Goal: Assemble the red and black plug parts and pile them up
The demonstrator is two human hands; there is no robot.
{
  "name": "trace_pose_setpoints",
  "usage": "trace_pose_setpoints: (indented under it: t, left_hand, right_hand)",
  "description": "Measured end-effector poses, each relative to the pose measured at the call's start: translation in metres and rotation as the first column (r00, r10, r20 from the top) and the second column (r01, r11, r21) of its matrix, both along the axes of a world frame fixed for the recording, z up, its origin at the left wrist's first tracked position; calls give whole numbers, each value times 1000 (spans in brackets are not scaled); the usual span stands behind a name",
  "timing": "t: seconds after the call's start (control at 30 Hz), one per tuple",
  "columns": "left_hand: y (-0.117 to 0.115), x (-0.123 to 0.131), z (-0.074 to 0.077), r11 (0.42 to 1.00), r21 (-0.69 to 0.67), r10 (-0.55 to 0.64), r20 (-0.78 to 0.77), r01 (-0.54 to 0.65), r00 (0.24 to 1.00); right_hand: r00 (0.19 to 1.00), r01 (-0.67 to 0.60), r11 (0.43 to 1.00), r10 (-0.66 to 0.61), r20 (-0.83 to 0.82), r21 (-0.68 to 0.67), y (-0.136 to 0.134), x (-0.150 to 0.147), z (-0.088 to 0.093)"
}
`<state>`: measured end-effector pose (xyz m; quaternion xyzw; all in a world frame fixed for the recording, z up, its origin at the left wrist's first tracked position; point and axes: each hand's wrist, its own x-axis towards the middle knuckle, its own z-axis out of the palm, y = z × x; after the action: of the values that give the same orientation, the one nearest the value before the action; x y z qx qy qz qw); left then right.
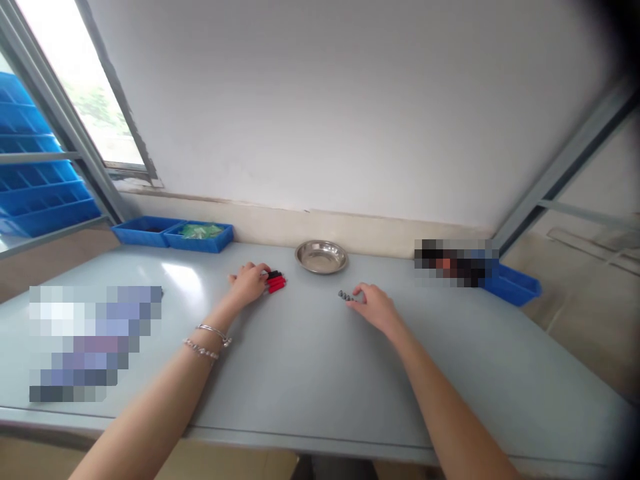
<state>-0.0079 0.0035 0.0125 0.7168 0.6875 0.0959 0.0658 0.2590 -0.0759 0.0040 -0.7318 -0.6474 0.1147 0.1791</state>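
Note:
On the grey table, my left hand [249, 283] is closed, with its fingers around the near ends of several red and black pen-like sticks [276, 284]. Their other ends are covered by the fingers. To the right, my right hand [377, 308] is bent in a pinch at a short row of small dark grey pieces [345, 295]; these are too small to name, and some lie partly behind the fingertips. Between and beyond both hands stands a round shiny metal dish [321, 257], touched by neither.
Two blue bins [199, 237] stand at the back left, one with green-and-clear plastic in it. Another blue bin [513, 283] is at the right edge, beside a blurred-out dark item [453, 263]. A pixelated item [97, 343] lies at left. Metal frame posts flank the table, with a wall behind.

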Motion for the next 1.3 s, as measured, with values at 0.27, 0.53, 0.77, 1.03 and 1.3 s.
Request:
trace_pose_setpoints:
  t: [0.27, 0.53, 0.77, 1.03, 1.3]
  left_hand:
    - [3, -2, -2, 1000, 0, 4, -2, -4, 1000]
    - [0, 1, 2, 1000, -15, -3, -14, 3, 1000]
    - [0, -1, 2, 1000, -11, -14, -4, 14, 1000]
    - [1, 1, 1, 1000, -8, -11, 1, 11, 1000]
    - [2, -2, -3, 999, 24, -25, 26, 25, 999]
  right_hand:
    - [1000, -16, 1000, 16, -10, -18, -1, -1, 3]
    - [1000, 0, 995, 0, 0, -102, -2, 0, 9]
    - [1000, 13, 987, -14, -3, -157, -4, -3, 14]
    - [1000, -2, 991, 2, -4, -137, -2, -1, 10]
    - [1000, -16, 991, 17, 5, -134, -2, -2, 11]
